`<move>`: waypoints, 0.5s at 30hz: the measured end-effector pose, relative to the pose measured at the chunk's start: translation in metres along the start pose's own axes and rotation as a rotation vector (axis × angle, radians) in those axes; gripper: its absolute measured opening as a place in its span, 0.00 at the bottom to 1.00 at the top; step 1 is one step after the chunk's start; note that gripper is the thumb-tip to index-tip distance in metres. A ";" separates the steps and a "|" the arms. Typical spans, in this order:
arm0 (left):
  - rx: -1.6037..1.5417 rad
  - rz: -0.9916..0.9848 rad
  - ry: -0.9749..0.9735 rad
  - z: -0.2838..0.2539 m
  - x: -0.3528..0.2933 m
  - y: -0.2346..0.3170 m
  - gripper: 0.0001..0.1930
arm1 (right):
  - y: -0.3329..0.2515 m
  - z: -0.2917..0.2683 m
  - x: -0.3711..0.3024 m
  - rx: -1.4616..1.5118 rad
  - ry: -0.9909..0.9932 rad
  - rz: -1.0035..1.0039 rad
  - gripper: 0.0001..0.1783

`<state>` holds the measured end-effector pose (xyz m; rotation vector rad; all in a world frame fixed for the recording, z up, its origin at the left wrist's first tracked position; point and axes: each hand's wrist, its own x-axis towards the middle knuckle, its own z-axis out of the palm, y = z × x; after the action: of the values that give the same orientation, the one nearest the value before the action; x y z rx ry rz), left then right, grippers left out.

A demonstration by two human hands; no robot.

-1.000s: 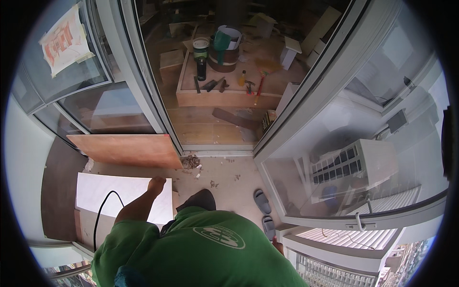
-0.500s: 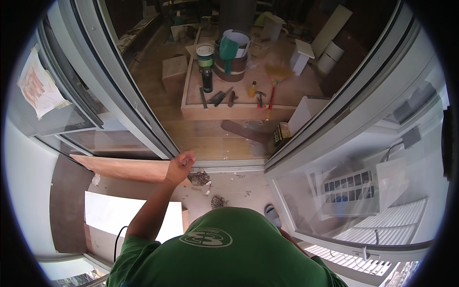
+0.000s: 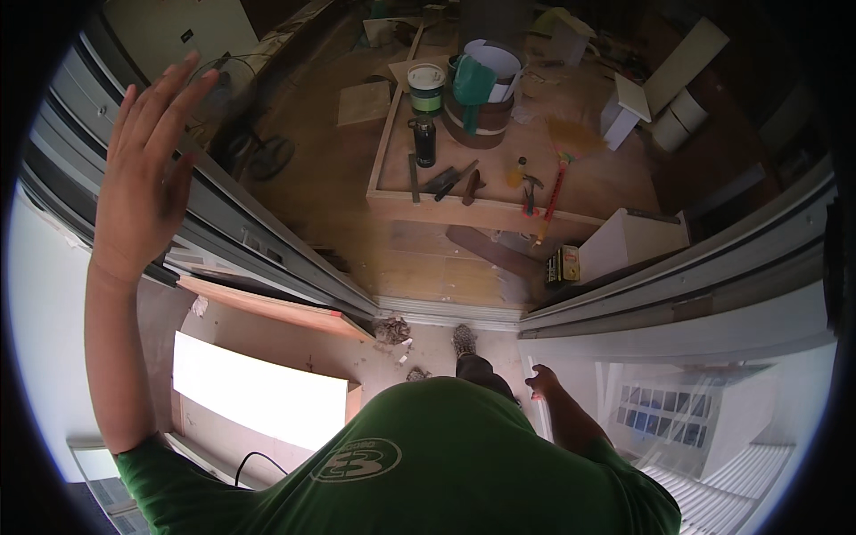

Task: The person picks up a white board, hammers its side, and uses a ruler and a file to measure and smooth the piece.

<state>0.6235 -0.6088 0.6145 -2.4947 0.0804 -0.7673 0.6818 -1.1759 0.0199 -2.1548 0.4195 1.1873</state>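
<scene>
My left hand is raised at the far left, its fingers stretched out and slightly apart with nothing in it. It overlaps the grey metal door frame; I cannot tell whether the palm touches it. Low on the right, my right hand hangs beside the glass door panel, its fingers loosely bent and apart, holding nothing I can see. One patterned shoe of mine is near the door threshold.
Beyond the threshold, a low wooden platform bears a black bottle, a lidded tub, a large bucket, a hammer and a broom. A white board and wooden panel lie at left. A box stands right.
My left hand has swung up and left from the door edge, and its fingers have spread. My right hand has come into view. A foot has stepped forward, and the view has shifted.
</scene>
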 end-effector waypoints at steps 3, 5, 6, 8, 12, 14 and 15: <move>0.270 -0.045 -0.172 0.012 0.030 -0.008 0.27 | -0.045 -0.002 0.049 -0.211 -0.249 0.036 0.37; 0.343 -0.037 -0.291 0.023 0.035 -0.031 0.26 | -0.069 -0.001 0.096 -0.459 -0.286 -0.065 0.25; 0.405 -0.004 -0.315 0.022 0.039 -0.041 0.21 | -0.089 0.000 0.124 -0.547 -0.341 -0.081 0.24; 0.514 -0.056 -0.368 0.035 0.033 -0.055 0.18 | -0.134 -0.009 0.152 -0.586 -0.347 -0.054 0.27; 0.612 -0.118 -0.410 0.034 0.030 -0.069 0.14 | -0.224 -0.017 0.184 -0.431 -0.299 -0.233 0.21; 0.621 -0.112 -0.402 0.052 0.030 -0.075 0.14 | -0.231 -0.021 0.254 -0.421 -0.237 -0.363 0.15; 0.643 -0.116 -0.414 0.054 0.025 -0.075 0.14 | -0.251 -0.014 0.273 -0.433 -0.232 -0.366 0.13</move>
<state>0.6663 -0.5237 0.6265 -1.9903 -0.3985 -0.2417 0.9758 -0.9910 -0.1096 -2.2743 -0.3525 1.3779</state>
